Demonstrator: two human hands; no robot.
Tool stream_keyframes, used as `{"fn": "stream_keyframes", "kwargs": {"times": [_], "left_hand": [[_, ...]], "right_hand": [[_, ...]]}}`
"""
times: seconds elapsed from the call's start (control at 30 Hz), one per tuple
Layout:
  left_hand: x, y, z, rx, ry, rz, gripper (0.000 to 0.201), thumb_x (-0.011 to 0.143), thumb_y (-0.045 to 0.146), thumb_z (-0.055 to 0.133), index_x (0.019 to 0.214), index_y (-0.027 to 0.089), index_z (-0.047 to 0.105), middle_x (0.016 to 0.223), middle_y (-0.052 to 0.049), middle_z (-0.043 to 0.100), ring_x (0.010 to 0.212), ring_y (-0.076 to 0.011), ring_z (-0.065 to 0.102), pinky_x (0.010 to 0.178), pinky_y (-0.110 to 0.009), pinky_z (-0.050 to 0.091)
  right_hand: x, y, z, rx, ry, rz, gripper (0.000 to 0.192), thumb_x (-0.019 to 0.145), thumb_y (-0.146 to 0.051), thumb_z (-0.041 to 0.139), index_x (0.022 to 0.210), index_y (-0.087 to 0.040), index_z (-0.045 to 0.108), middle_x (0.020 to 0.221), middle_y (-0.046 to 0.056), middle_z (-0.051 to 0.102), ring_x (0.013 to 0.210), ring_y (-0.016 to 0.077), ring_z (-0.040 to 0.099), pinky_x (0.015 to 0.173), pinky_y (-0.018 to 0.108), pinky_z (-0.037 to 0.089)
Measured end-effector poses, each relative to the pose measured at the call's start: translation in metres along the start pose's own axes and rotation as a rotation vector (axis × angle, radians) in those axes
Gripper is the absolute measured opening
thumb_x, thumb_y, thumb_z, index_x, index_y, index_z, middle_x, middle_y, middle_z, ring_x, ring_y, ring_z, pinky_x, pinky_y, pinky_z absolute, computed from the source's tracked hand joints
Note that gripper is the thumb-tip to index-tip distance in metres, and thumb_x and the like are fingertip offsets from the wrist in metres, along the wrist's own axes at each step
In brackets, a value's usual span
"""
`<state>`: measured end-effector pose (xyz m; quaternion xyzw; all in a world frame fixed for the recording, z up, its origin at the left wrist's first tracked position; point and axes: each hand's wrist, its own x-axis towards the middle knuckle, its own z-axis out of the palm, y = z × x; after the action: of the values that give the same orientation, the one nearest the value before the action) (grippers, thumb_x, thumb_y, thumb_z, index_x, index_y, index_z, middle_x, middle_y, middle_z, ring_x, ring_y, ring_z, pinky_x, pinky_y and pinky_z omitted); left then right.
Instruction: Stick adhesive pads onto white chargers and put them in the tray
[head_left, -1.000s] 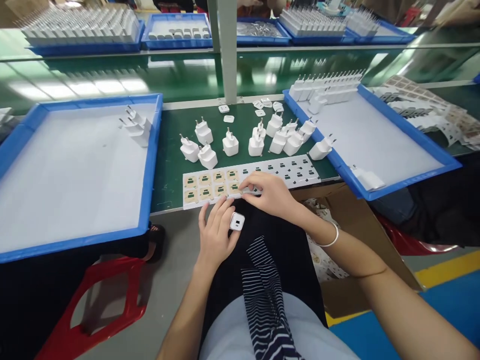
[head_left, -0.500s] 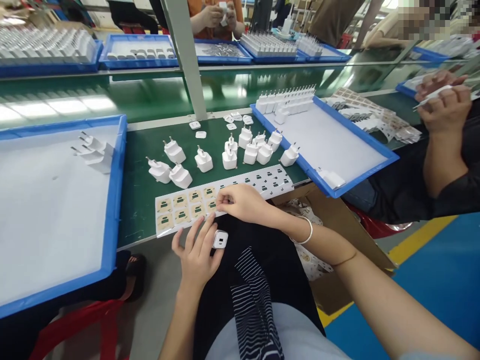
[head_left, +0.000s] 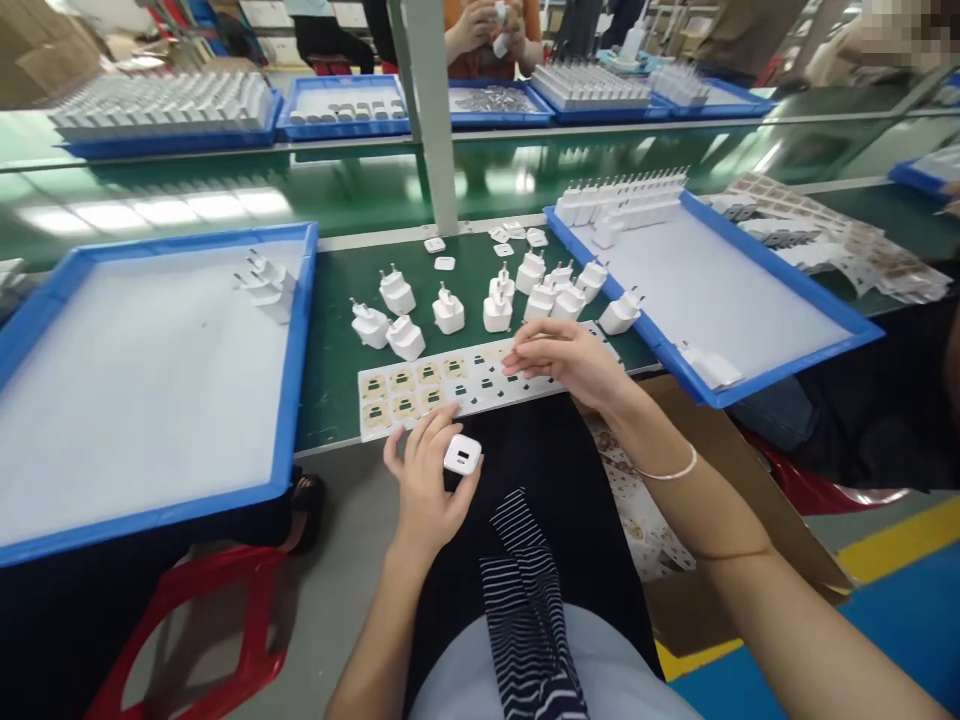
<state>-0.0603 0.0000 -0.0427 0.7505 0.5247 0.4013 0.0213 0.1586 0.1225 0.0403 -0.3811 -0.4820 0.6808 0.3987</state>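
Observation:
My left hand (head_left: 431,480) holds a white charger plug (head_left: 463,455) between fingers and thumb, its end with the port slots facing up, just off the table's front edge. My right hand (head_left: 566,362) is above the sticker sheet (head_left: 480,398), fingertips pinched. A pale tan sticker (head_left: 497,353) seems to be at those fingertips, though it is small and blurred. Tan stickers stay on the sheet's left end; cut-outs showing green fill the rest. Behind the sheet stand several white charger plugs (head_left: 448,312), prongs up.
Small white square covers (head_left: 444,263) lie farther back on the green table. A blue-rimmed tray (head_left: 304,350) with a few plugs is at left, another blue-rimmed tray (head_left: 787,370) with rows of plugs at right. A metal post (head_left: 431,120) rises behind. Below right sits a cardboard box (head_left: 720,480).
My right hand has lifted from the sheet and moved right, and one tan sticker has left the lower row. My left hand keeps the charger plug. The view has swung left.

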Motion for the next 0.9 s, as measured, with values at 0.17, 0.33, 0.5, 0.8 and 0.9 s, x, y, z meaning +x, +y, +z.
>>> {"fn": "stream_keyframes", "kwargs": {"times": [0.17, 0.33, 0.5, 0.8, 0.9], "left_hand": [[0.011, 0.022, -0.012, -0.036, 0.054, -0.036, 0.037, 0.089, 0.024, 0.067, 0.123, 0.023, 0.053, 0.147, -0.017, 0.059, 0.137, -0.033, 0.056, 0.113, -0.051, 0.027], [0.017, 0.035, -0.013, -0.371, -0.04, -0.122, 0.034, 0.094, 0.025, 0.063, 0.126, 0.025, 0.052, 0.126, -0.011, 0.068, 0.122, -0.0277, 0.063, 0.109, -0.048, 0.039], [0.022, 0.037, -0.006, -0.854, -0.232, -0.233, 0.044, 0.101, 0.042, 0.052, 0.141, 0.026, 0.047, 0.124, -0.011, 0.061, 0.111, -0.024, 0.059, 0.098, -0.04, 0.049], [0.037, 0.039, 0.004, -1.056, -0.282, -0.207, 0.042, 0.095, 0.046, 0.062, 0.133, 0.028, 0.057, 0.112, -0.008, 0.062, 0.084, -0.0185, 0.062, 0.075, -0.034, 0.052], [0.038, 0.041, 0.003, -1.196, -0.385, -0.264, 0.052, 0.094, 0.053, 0.06, 0.138, 0.027, 0.051, 0.106, -0.008, 0.062, 0.07, -0.0149, 0.059, 0.061, -0.03, 0.051]], "right_hand": [[-0.027, 0.01, -0.003, -0.047, 0.107, -0.058, 0.016, 0.074, -0.026, 0.088, 0.079, -0.02, 0.074, 0.073, 0.001, 0.078, 0.071, 0.0135, 0.076, 0.064, 0.02, 0.057], [-0.047, 0.015, -0.004, -0.08, 0.101, 0.012, 0.029, 0.074, -0.028, 0.089, 0.1, -0.022, 0.077, 0.075, 0.003, 0.08, 0.076, 0.0166, 0.077, 0.067, 0.022, 0.057], [-0.064, 0.011, -0.002, 0.039, 0.076, 0.094, 0.02, 0.07, -0.029, 0.092, 0.077, -0.02, 0.076, 0.07, 0.002, 0.076, 0.064, 0.0132, 0.072, 0.055, 0.019, 0.052], [-0.083, 0.003, -0.001, 0.091, 0.052, 0.088, 0.018, 0.077, -0.03, 0.086, 0.075, -0.02, 0.072, 0.063, -0.002, 0.061, 0.051, 0.0077, 0.049, 0.044, 0.021, 0.041], [-0.081, -0.012, -0.001, 0.023, -0.04, 0.098, 0.019, 0.078, -0.031, 0.086, 0.074, -0.02, 0.071, 0.059, -0.002, 0.06, 0.049, 0.008, 0.048, 0.042, 0.021, 0.038]]}}
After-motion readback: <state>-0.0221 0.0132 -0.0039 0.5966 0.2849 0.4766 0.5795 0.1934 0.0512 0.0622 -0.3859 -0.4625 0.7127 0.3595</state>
